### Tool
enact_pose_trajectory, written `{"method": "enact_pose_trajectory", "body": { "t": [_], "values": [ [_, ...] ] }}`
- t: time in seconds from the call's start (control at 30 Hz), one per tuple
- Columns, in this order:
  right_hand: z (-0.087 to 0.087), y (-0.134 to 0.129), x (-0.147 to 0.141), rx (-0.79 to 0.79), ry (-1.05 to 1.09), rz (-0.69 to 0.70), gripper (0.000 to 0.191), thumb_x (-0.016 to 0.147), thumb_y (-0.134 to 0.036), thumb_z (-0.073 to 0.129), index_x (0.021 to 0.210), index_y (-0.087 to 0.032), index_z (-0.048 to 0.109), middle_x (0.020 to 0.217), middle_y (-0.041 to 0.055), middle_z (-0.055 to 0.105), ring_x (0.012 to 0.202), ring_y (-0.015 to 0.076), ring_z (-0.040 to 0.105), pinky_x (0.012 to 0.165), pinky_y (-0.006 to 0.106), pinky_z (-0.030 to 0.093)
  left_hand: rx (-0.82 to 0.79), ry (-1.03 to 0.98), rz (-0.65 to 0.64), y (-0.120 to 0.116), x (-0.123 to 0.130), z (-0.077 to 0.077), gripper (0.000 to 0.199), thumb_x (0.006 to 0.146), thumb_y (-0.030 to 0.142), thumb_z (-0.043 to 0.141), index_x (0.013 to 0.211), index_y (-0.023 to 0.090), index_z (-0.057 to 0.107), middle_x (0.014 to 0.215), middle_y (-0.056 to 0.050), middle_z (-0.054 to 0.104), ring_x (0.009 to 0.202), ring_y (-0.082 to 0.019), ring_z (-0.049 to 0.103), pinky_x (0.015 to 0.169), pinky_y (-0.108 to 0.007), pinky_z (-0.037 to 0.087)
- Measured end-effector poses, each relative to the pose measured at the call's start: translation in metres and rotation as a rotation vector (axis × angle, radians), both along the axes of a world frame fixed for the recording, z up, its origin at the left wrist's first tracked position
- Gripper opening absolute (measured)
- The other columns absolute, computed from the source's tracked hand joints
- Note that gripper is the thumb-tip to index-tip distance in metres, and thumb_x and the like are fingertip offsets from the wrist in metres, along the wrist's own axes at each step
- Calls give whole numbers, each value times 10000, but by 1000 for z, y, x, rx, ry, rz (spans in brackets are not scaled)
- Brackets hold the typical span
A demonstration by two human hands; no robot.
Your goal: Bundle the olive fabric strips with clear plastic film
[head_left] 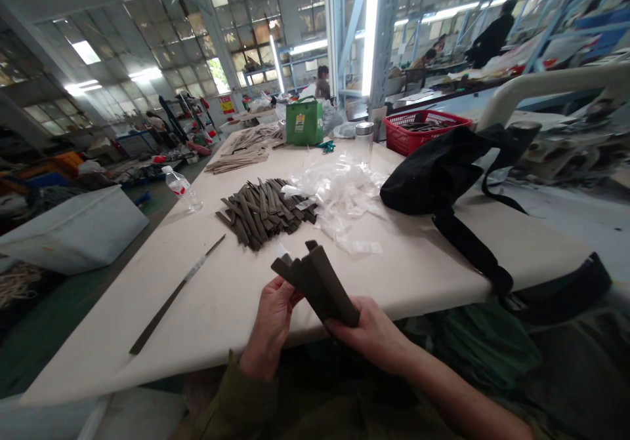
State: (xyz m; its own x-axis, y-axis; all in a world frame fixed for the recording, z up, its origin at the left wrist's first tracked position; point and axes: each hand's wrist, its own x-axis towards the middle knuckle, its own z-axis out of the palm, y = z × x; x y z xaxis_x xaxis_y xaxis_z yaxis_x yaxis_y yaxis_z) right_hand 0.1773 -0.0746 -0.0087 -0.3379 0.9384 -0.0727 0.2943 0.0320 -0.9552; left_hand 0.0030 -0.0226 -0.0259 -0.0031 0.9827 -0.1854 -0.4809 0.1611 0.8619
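A bundle of dark grey-brown strips point(322, 282) is held over the table's front edge. My right hand point(369, 335) wraps round its lower end. My left hand point(275, 315) pinches the bundle near its upper left end, thumb and fingers closed. Beyond the hands lies a loose pile of similar dark strips point(263, 210), with crumpled clear plastic bags point(339, 187) touching its right side. One long dark strip with a pale band round it point(170, 299) lies alone on the left part of the table.
On the pale table point(207, 322) are a plastic bottle point(181, 189), lighter strips point(239, 159), a green bag point(304, 122), a clear jar point(363, 141), a red basket point(403, 140) and a black bag point(428, 178). A white bin point(73, 230) stands left. People work farther back.
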Motion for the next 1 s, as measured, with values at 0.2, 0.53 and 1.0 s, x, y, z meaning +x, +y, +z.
{"method": "enact_pose_trajectory", "body": {
  "t": [0.2,0.53,1.0],
  "values": [
    [-18,-6,7,43,43,-89,188,797,-301,565,673,-162,584,610,-3,561,567,150,494,528,235,382,-66,29,-55,-17,5,-15,257,640,367,800,719,139,713,756,-37,724,708,-143,640,725,-266,514],
    [-22,11,10,151,-15,-128,265,803,-328,545,610,-190,426,590,-37,389,557,114,347,505,228,312,67,-125,57,-17,15,0,262,670,348,797,854,175,727,840,-19,726,767,-119,639,726,-218,500],
    [-34,3,4,217,23,-144,240,847,-352,539,721,-157,600,668,12,601,626,170,527,582,243,411,15,21,-138,-30,28,-11,237,735,337,738,803,110,727,731,-49,702,658,-143,623,652,-258,494]
  ]
}}
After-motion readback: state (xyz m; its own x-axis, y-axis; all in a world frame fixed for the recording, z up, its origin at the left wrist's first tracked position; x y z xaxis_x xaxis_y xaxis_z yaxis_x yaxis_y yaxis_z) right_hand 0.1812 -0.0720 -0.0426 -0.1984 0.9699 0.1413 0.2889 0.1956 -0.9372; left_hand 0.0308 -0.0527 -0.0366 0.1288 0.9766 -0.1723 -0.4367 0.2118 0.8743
